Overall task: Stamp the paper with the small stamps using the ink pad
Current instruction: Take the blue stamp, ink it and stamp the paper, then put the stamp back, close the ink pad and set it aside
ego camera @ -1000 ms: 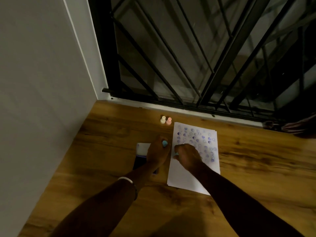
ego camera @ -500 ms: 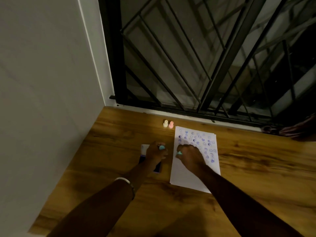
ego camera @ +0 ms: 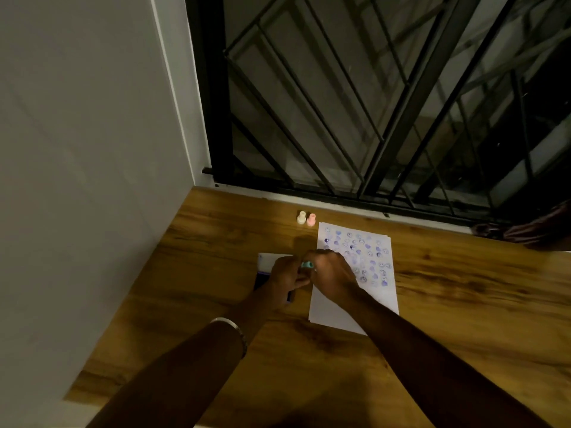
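From my feed the paper [ego camera: 355, 301], lying on the table [ego camera: 463, 304] at centre frame, already carries rows of purple prints over its upper two thirds, so I judge the job well along, with only the blank lower strip left. My left hand [ego camera: 285, 278] sits over the ink pad [ego camera: 265, 270] just left of the sheet, and my right hand [ego camera: 332, 274] meets it at the paper's left edge. Both sets of fingers seem closed around a teal stamp [ego camera: 307, 265], though I cannot tell whose grip holds it; two spare stamps [ego camera: 306, 218] stand above the sheet.

Wooden table [ego camera: 463, 304] carries paper [ego camera: 383, 301], ink pad [ego camera: 265, 267], two stamps [ego camera: 306, 218].
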### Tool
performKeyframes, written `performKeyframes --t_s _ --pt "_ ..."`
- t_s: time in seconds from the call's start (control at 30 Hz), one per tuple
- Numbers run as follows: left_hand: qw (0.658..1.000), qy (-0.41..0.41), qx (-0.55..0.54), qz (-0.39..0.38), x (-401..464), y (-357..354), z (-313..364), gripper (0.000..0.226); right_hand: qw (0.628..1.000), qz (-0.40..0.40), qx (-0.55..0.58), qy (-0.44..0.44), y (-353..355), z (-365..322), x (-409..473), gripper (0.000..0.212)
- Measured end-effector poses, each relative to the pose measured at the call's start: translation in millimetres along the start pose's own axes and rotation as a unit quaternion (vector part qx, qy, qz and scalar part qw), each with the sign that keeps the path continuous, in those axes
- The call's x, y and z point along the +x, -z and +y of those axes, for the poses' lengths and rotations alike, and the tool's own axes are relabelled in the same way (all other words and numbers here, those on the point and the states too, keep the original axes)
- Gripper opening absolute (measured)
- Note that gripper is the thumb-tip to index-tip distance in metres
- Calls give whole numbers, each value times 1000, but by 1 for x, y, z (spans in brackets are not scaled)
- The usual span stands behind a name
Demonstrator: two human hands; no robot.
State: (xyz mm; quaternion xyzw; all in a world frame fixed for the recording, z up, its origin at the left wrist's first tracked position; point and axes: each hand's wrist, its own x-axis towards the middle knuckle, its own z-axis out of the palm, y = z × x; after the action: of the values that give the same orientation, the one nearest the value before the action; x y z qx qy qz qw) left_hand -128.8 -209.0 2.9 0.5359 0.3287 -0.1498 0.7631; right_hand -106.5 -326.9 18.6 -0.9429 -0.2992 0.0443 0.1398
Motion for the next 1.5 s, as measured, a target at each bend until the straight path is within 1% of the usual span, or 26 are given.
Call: performKeyframes --t_s 0.17,0.27,0.33,0.4,0.5,0.6,0.7,0.77,0.83,0.9,0.97,1.0,1.07,1.13,1.23,1.3,1.4,1.5 --pt "1000 12 -16 0 -3 5 -1 32 999 -15 12 -26 -4 -2 3 28" --pt "1000 13 -22 7 -1 9 0 33 997 -61 9 -43 -4 -5 12 30" --pt "999 13 -30 12 1 14 1 34 996 -73 9 -51 -4 -8 17 31" --pt "999 7 -30 16 3 21 4 34 995 -67 28 -65 -8 -13 22 29" --pt "999 -30 -12 -18 4 29 8 40 996 -54 53 -54 -15 -20 26 28" --pt "999 -24 -38 -17 8 37 15 44 996 -25 67 -50 -17 -27 34 30" --pt "999 -44 -1 -31 21 44 20 44 996 -21 74 -43 -19 -32 50 30" --pt "998 -65 1 11 35 50 24 40 996 -22 67 -50 -19 -32 63 30" --pt "992 -109 25 63 49 58 27 30 998 -20 40 -50 -19 -29 79 32" --pt "981 -157 75 88 60 67 29 18 998 -44 14 -42 -20 -26 92 34" --pt "966 -194 124 118 66 78 30 18 998 -43 23 -43 -19 -22 104 33" --pt "953 -220 163 132 67 83 30 19 998 -37 26 -47 -19 -20 110 32" --pt "914 -275 257 152 70 94 32 21 998 -37 15 -57 -17 -17 123 33" --pt "882 -307 317 165 73 104 34 24 997 -43 -11 -70 -16 -14 137 35" --pt "859 -329 352 175 76 112 33 27 995 -54 -42 -71 -17 -11 155 36" --pt "849 -338 364 182 78 113 31 28 993 -53 -89 -55 -19 -8 166 36" --pt "823 -365 390 192 85 113 27 28 987 -44 -152 -34 -22 -2 183 34" --pt "812 -378 398 198 92 113 25 26 978 -47 -202 -20 -25 5 197 32"
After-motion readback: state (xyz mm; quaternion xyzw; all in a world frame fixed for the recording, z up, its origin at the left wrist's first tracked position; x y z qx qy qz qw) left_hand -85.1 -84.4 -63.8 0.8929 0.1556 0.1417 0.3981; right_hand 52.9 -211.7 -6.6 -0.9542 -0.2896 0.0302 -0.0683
